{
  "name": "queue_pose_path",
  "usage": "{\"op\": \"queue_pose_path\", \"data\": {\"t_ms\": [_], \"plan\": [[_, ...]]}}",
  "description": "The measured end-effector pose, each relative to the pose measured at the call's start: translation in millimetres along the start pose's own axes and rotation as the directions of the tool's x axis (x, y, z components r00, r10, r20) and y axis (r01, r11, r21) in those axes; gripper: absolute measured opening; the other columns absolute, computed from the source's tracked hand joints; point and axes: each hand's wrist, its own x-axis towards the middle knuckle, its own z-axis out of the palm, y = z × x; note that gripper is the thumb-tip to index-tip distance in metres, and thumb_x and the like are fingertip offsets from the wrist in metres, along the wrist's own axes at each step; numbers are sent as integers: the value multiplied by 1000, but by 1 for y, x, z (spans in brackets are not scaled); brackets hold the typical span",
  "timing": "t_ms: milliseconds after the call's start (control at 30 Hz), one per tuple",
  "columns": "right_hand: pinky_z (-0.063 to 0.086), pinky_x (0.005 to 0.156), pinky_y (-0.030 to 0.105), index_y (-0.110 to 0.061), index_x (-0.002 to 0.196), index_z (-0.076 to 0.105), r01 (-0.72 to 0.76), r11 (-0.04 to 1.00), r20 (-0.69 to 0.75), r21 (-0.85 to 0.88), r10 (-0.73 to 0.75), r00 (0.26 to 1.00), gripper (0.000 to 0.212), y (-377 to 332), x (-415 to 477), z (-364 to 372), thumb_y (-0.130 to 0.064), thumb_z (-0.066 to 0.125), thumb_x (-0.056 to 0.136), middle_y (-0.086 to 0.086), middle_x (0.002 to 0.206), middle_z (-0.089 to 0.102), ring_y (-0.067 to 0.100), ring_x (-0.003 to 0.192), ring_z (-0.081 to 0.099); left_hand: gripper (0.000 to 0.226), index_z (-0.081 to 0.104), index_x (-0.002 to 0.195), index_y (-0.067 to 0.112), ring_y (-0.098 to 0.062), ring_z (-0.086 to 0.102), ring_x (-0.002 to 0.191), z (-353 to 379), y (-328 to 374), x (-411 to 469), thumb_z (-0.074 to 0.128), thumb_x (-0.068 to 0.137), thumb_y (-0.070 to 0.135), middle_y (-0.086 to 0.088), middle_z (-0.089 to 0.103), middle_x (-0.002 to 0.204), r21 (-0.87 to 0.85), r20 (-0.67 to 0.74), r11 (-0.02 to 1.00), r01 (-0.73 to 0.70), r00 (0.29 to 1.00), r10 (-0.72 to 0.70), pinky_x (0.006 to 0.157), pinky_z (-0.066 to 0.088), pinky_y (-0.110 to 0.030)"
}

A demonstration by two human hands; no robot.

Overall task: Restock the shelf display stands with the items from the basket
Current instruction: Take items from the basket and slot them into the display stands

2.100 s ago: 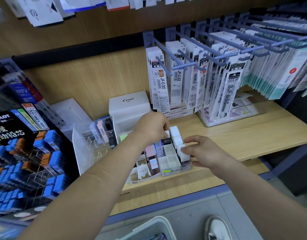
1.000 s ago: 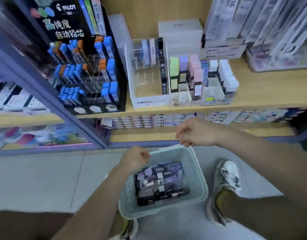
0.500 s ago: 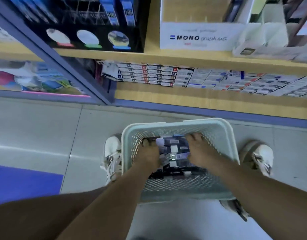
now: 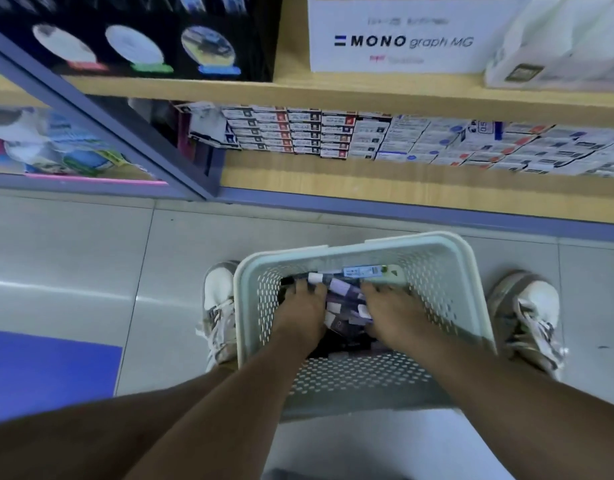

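The basket stands on the floor directly in front of the shelving, between the person's left shoe and right shoe. This position appears chosen to keep the stock within reach of both arms and close to the stands above. The items, small packs in purple, white and black, lie in a loose pile at the bottom of the basket. The left hand and right hand rest on the pile from opposite sides, palms down, with a strip of packs showing between them. This placement suits gathering several packs in one lift rather than one at a time. The fingers reach forward over the packs, but their tips are blurred and partly sunk among the items, so it cannot be determined whether either hand grips a pack or only presses on it. The destination, the white MONO graph MG stand, sits on the upper shelf, well apart from the basket. Restocking is judged to be at the pick-up step.
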Motion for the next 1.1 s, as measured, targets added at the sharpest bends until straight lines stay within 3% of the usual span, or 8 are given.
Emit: {"op": "queue_pose_path", "data": {"t_ms": [133, 233, 300, 500, 700, 833, 967, 1100], "plan": [[47, 73, 33, -13, 120, 47, -30, 971, 82, 236, 11, 997, 40, -2, 0, 2, -32, 61, 87, 11, 111, 62, 30, 96, 61, 53, 53, 119, 22, -28, 63, 97, -6, -4, 1, 71, 71, 34, -8, 62, 114, -159, 0, 987, -21, 1000, 21, 79, 53, -36], [40, 63, 29, -13, 93, 55, -132, 861, 173, 491, 52, 984, 13, 0, 4, -12, -25, 57, 90, 6, 84, 57, 26, 79, 55, 20, 68, 99, 14, -26, 64, 92, -23, -2, 4, 61, 83, 24, -8, 69, 97, -291, -36, 956, -40, 999, 31, 72, 44, -28], [37, 60, 30, -14, 83, 58, -180, 794, 231, 581, 52, 972, 13, 4, 3, -21, -24, 59, 90, 6, 74, 56, 26, 74, 55, 16, 71, 97, 14, -24, 64, 89, -35, -1, 3, 60, 88, 20, -9, 70, 94, -378, -24, 926, -16, 1000, 7, 70, 42, -24], [57, 59, 36, -4, 103, 61, -378, 386, 366, 841, 107, 924, 16, 11, -19, -35, -1, 63, 87, 20, 95, 65, 31, 76, 66, 24, 71, 105, 15, -18, 65, 81, -57, -11, -17, 59, 86, 8, -8, 72, 96, -498, -12, 866, 43, 998, -57, 68, 49, -20], [59, 75, 46, -12, 89, 61, -242, 465, 193, 851, 150, 970, 1, 7, -49, -49, -13, 62, 89, 23, 101, 68, 38, 93, 68, 28, 64, 113, 14, -24, 62, 94, -92, -12, -51, 58, 91, 31, -8, 66, 102, -326, 0, 945, -14, 1000, 15, 74, 45, -27], [52, 67, 35, -19, 84, 55, -135, 483, 45, 865, 194, 980, 10, -3, -72, -65, -18, 58, 94, 19, 92, 69, 34, 88, 67, 33, 57, 119, 9, -27, 58, 106, -107, -10, -72, 52, 95, 32, -12, 61, 113, -237, 19, 971, -39, 999, 45, 80, 42, -28], [45, 50, 28, -14, 72, 55, -75, 244, -6, 967, 315, 949, 30, -14, -100, -78, -35, 69, 89, 12, 67, 60, 21, 49, 53, 31, 56, 119, 6, -31, 59, 107, -119, -5, -93, 51, 96, 27, -16, 60, 122, -246, 12, 967, -57, 998, 61, 82, 46, -29], [53, 62, 31, -8, 91, 65, -88, -36, 95, 995, 337, 937, 40, -26, -115, -85, -47, 69, 85, 8, 76, 70, 19, 63, 62, 28, 57, 117, 7, -29, 59, 104, -130, 3, -112, 49, 97, 25, -12, 60, 119, -180, -20, 976, -121, 993, 120, 81, 45, -29]]}}
